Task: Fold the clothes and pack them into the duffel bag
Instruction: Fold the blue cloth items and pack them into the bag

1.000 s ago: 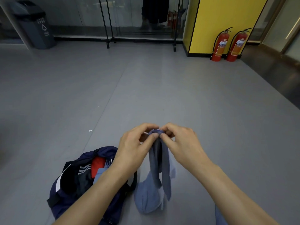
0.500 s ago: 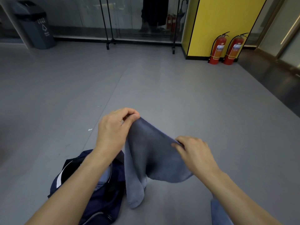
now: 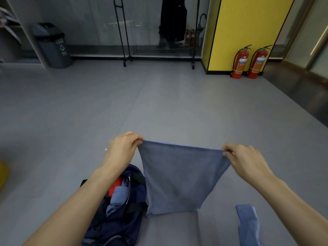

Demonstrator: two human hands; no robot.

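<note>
A blue-grey cloth [image 3: 179, 178] hangs spread out in front of me, its top edge pulled taut. My left hand [image 3: 122, 148] pinches its top left corner and my right hand [image 3: 246, 158] pinches its top right corner. Below my left forearm a navy duffel bag [image 3: 129, 221] lies open on the floor, with a red garment [image 3: 116, 185] and a light blue garment [image 3: 118, 197] inside. The hanging cloth's lower edge reaches down beside the bag's right side. Another blue piece of clothing [image 3: 248, 222] lies on the floor at the lower right.
Grey floor stretches ahead. At the back stand a dark bin [image 3: 53, 47], a black clothes rack [image 3: 158, 32] with a dark garment, a yellow wall panel [image 3: 248, 29] and two red fire extinguishers [image 3: 248, 63]. A yellow object [image 3: 2, 174] shows at the left edge.
My hands were together pinching a bunched cloth; they have moved apart and spread it flat and taut. The view has tilted up a little.
</note>
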